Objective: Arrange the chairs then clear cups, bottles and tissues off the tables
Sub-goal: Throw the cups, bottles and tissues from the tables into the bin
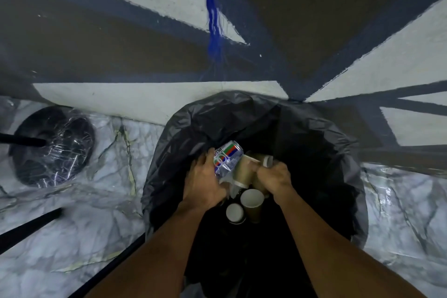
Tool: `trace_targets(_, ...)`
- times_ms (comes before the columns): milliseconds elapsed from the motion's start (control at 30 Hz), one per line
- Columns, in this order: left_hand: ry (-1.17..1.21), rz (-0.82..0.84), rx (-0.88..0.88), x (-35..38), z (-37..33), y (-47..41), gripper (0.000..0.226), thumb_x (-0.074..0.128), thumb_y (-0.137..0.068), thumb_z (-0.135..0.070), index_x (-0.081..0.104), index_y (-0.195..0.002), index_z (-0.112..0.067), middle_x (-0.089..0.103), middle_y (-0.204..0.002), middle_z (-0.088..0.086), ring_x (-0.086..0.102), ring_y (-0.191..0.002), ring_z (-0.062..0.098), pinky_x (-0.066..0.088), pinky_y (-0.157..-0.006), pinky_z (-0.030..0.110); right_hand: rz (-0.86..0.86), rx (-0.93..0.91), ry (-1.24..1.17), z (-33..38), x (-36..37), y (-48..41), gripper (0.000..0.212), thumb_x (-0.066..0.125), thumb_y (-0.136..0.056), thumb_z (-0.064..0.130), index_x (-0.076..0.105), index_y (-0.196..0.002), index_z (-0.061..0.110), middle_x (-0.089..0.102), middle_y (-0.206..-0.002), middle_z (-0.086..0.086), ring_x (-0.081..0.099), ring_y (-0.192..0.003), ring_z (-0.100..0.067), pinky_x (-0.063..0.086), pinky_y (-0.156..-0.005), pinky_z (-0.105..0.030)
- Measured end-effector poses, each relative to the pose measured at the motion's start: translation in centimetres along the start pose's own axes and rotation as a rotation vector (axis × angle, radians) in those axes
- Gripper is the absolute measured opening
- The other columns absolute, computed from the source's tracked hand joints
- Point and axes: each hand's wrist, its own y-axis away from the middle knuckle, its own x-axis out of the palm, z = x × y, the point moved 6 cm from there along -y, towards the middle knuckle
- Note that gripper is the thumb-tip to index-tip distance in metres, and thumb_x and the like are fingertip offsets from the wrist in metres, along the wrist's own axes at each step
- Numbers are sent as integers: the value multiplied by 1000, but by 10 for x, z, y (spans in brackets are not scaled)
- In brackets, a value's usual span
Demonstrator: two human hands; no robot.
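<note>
Both my hands are over the open mouth of a bin lined with a black bag (193, 118). My left hand (204, 180) grips a crushed silver drink can (227, 156) with red, green and blue stripes. My right hand (274, 178) holds brown paper cups (244, 170) and a small white-capped item (267, 161), pressed against the can. Just below the hands, two more paper cups (251, 201) (234, 211) show their white insides over the dark bag; whether they are held or loose I cannot tell.
The bin stands against a wall painted in grey, white and brown shapes with a blue streak (212, 19). The marble-look floor (72, 237) is under plastic film. A round black base (50, 145) lies at left, with dark bars (29, 227) crossing the lower left.
</note>
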Motion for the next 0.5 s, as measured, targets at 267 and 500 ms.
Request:
trace_targets(267,-45,132,-76,-34,-24,72,76,75,-76,-27,42,-143,-24,58,-128,3,51,-121,27,48,-94,38,172,-108,350,16,-50,71,38,80,-79,33,68,-110,15,64,-103,3,61,-105,-18,49,-99,-35)
trace_targets(500,38,1,-87,-140,-79,148,52,74,-73,-15,62,-123,-10,64,-116,14,55,-112,36,49,-90,39,246,-427,645,79,-77,208,27,72,-77,35,66,-100,22,68,-101,-1,66,-97,-23,55,-83,-35)
